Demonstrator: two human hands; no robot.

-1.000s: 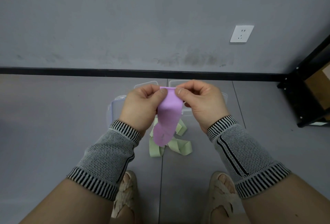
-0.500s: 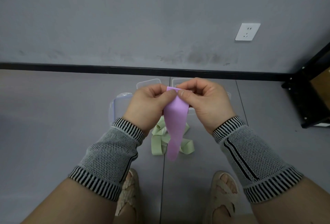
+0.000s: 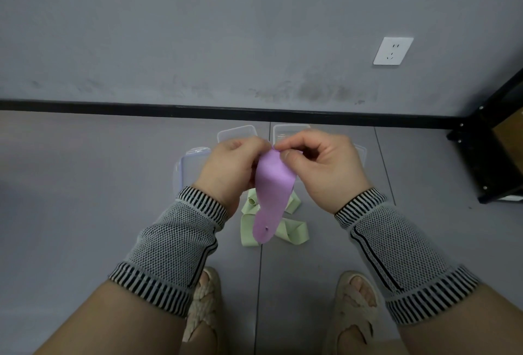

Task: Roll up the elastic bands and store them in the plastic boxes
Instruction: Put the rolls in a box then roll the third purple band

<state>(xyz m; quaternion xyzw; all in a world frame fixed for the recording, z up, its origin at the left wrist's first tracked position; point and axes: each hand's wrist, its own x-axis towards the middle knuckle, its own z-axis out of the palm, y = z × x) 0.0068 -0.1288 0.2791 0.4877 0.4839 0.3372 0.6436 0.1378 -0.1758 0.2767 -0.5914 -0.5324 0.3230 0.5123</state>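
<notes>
While pinching the purple band (image 3: 270,199) at its top: left hand (image 3: 230,168) and right hand (image 3: 322,165), above green band (image 3: 291,230).

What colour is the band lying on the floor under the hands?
Pale green: the band on the floor shows best in the head view, partly behind the purple band.

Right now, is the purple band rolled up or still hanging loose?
Mostly loose: the purple band hangs down flat; both hands pinch only its top end.

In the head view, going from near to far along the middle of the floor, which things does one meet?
Sandals → green band → hanging purple band → left hand and right hand pinching it → plastic boxes → black baseboard.
</notes>
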